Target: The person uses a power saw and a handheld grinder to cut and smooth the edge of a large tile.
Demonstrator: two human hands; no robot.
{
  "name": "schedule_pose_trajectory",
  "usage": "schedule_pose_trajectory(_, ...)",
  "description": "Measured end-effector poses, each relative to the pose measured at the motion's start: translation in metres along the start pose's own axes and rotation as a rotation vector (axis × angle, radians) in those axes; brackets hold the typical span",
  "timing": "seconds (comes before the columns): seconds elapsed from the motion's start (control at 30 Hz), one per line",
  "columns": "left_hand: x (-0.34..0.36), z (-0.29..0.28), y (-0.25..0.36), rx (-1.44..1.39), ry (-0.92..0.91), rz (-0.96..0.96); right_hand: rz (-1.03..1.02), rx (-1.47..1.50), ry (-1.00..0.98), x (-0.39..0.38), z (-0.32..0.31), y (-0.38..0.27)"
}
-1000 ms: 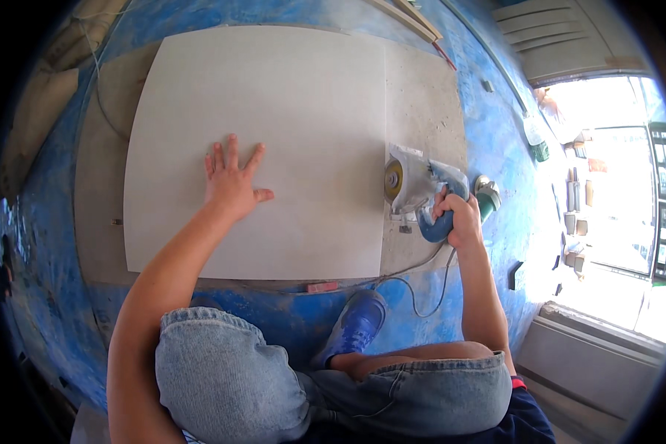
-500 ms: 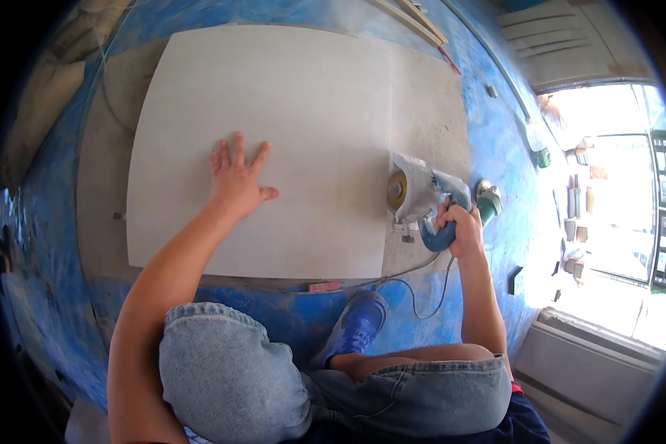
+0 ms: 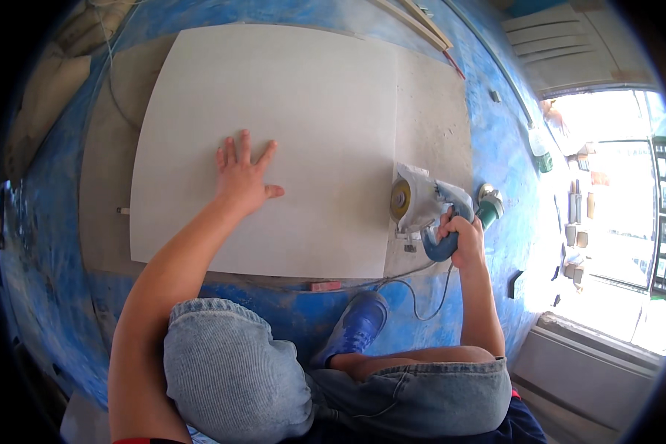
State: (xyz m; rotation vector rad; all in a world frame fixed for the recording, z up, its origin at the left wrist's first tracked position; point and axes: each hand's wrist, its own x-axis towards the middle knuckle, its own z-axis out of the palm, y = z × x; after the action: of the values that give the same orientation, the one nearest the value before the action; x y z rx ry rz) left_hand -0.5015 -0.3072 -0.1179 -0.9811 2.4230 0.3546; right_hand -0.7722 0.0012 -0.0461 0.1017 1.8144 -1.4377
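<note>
At four o'clock on the white board (image 3: 311, 96), my right hand (image 3: 464, 240) curls around the saw (image 3: 422, 198), apparently trimming, while my left hand (image 3: 241, 183) lies spread toward eight o'clock, the next move calling for straight, steady guiding

Flat white panel (image 3: 314, 144), blue-handled circular saw (image 3: 422, 203) at its right edge.

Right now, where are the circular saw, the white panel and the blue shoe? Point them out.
Circular saw (image 3: 422, 206), head view, on its silver guard.
White panel (image 3: 312, 148), head view, on its bare face.
Blue shoe (image 3: 360, 323), head view, on its upper.
</note>
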Motion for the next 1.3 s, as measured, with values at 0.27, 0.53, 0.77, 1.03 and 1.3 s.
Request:
schedule_pose_trajectory(0.27, 0.002, -0.006, -0.001, 0.018, -0.021, -0.005, 0.014, -0.019, -0.059, -0.002, -0.005, 0.001)
schedule_pose_trajectory(0.53, 0.005, -0.011, -0.003, 0.014, -0.013, -0.01, 0.039, 0.027, 0.004, -0.007, -0.001, -0.004)
schedule_pose_trajectory(0.77, 0.007, -0.02, -0.003, 0.05, -0.025, -0.001, 0.037, 0.031, 0.0, -0.008, -0.003, -0.004)
schedule_pose_trajectory(1.03, 0.014, -0.02, -0.005, 0.055, -0.015, 0.001, 0.043, -0.008, -0.016, -0.008, -0.005, -0.005)
schedule_pose_trajectory(1.3, 0.021, -0.024, -0.005, 0.056, -0.017, 0.001, 0.059, 0.015, 0.013, -0.015, -0.002, -0.01)
